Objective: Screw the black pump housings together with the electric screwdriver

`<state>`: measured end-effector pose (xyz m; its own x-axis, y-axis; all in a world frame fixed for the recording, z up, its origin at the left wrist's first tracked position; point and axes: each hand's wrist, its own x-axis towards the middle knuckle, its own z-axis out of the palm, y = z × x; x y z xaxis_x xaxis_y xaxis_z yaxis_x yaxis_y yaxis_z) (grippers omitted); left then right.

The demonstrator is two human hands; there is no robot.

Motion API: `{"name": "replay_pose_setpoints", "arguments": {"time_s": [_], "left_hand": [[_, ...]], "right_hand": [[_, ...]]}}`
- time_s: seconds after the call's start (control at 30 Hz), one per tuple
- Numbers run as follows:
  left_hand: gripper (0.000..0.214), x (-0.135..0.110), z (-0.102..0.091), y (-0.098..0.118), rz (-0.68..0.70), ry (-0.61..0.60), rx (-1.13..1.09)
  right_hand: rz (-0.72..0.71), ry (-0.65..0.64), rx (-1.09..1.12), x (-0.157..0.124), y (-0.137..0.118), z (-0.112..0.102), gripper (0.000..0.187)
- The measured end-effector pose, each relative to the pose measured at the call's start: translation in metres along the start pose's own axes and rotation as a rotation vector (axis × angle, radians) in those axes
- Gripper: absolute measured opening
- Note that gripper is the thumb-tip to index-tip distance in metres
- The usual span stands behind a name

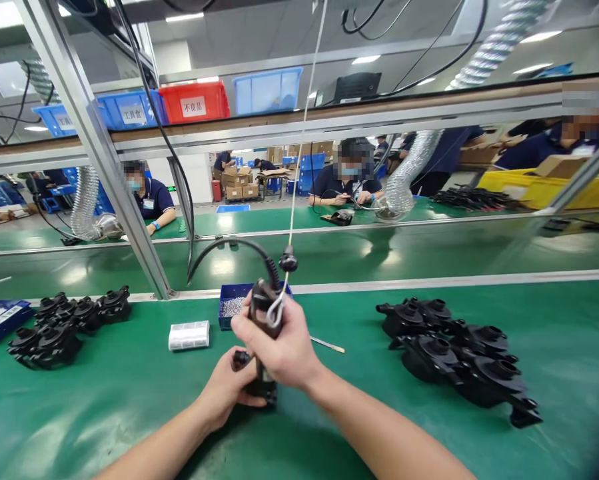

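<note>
My right hand (282, 347) is wrapped round the handle of a black electric screwdriver (262, 308) that hangs upright from a white cord (302, 133), its black cable curving off to the left. Below it my left hand (226, 387) is closed on a small black plastic part (264, 390) resting on the green bench, right under the screwdriver's tip. A small blue tray of silver screws (232, 308) sits just behind my hands.
A pile of black plastic parts (459, 357) lies to the right, and another pile (66, 323) to the left. A white block (189, 335) and a thin stick (328, 345) lie near the tray. People work at benches beyond the metal frame (109, 167).
</note>
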<state>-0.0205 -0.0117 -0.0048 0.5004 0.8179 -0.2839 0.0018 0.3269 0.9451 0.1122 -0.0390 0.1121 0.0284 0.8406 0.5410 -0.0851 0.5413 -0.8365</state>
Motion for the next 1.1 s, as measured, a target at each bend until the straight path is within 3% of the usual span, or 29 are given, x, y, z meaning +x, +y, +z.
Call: {"name": "replay_pose_setpoints", "arguments": {"time_s": [0.13, 0.27, 0.33, 0.43, 0.5, 0.57, 0.67, 0.87, 1.1], "left_hand": [[0.069, 0.002, -0.026, 0.004, 0.229, -0.142, 0.493], [0.111, 0.000, -0.050, 0.013, 0.366, -0.383, 0.862], [0.133, 0.000, -0.047, 0.011, 0.394, -0.471, 0.883], [0.119, -0.001, -0.027, 0.004, 0.389, -0.546, 0.690], [0.098, -0.002, -0.011, 0.000, 0.353, -0.504, 0.491], [0.080, -0.003, 0.001, -0.002, 0.281, -0.384, 0.298], [0.062, -0.001, 0.005, -0.003, 0.193, -0.211, 0.133], [0.057, 0.005, -0.003, -0.003, 0.182, -0.103, 0.095], [0.054, 0.001, 0.002, 0.000, 0.172, -0.057, 0.164]], "right_hand": [[-0.008, 0.136, -0.221, 0.027, -0.003, -0.049, 0.030], [-0.018, 0.213, -0.487, 0.055, 0.020, -0.096, 0.027], [0.009, 0.223, -0.513, 0.066, 0.037, -0.112, 0.026], [0.063, 0.229, -0.471, 0.075, 0.062, -0.126, 0.026], [0.095, 0.230, -0.442, 0.079, 0.075, -0.130, 0.027], [0.115, 0.226, -0.424, 0.081, 0.084, -0.134, 0.027], [0.132, 0.220, -0.409, 0.083, 0.091, -0.137, 0.027], [0.154, 0.218, -0.382, 0.085, 0.091, -0.137, 0.028], [0.138, 0.215, -0.336, 0.082, 0.070, -0.125, 0.034]]}}
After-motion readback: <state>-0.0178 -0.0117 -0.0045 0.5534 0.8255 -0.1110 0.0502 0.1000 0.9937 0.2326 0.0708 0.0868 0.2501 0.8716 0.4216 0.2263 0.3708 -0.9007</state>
